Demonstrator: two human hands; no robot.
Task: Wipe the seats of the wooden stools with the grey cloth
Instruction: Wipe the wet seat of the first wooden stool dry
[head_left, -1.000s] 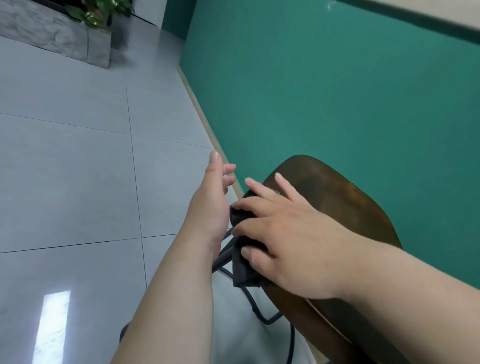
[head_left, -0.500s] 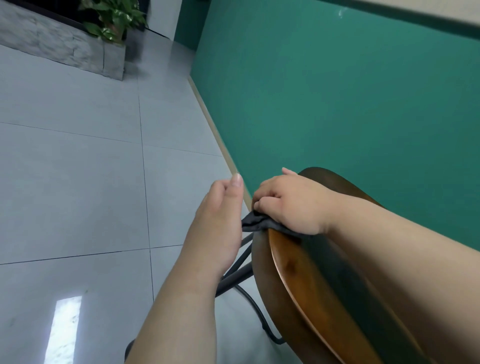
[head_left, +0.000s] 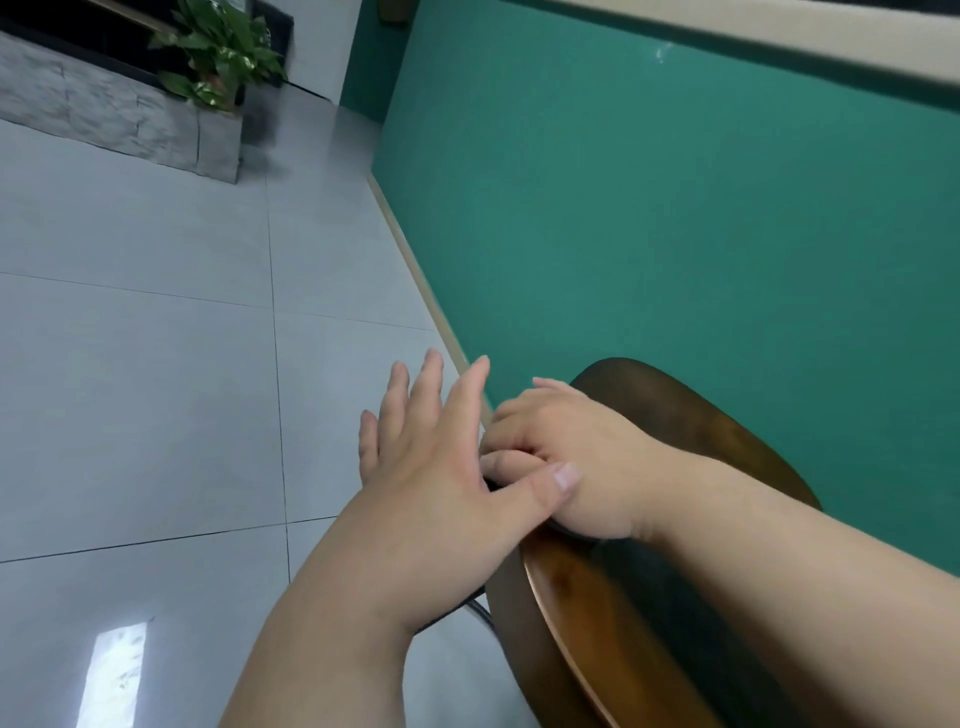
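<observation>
The wooden stool (head_left: 701, 436) has a dark brown seat and stands against the green wall at the lower right. My right hand (head_left: 566, 457) lies on the seat's left edge with its fingers curled round the grey cloth (head_left: 491, 484). Only a dark sliver of the cloth shows between my two hands. My left hand (head_left: 426, 457) hovers just left of the seat, flat with its fingers spread. Its thumb lies against my right hand.
A green wall (head_left: 675, 208) runs close behind the stool. Grey floor tiles (head_left: 156, 389) spread to the left. A stone planter (head_left: 119, 119) with a leafy plant (head_left: 218, 52) stands at the far upper left. A black metal stool leg (head_left: 480, 610) shows under the seat.
My right hand went from flat on the cloth to curled round it at the seat's left edge. My left hand has spread its fingers and closed in until its thumb meets my right hand.
</observation>
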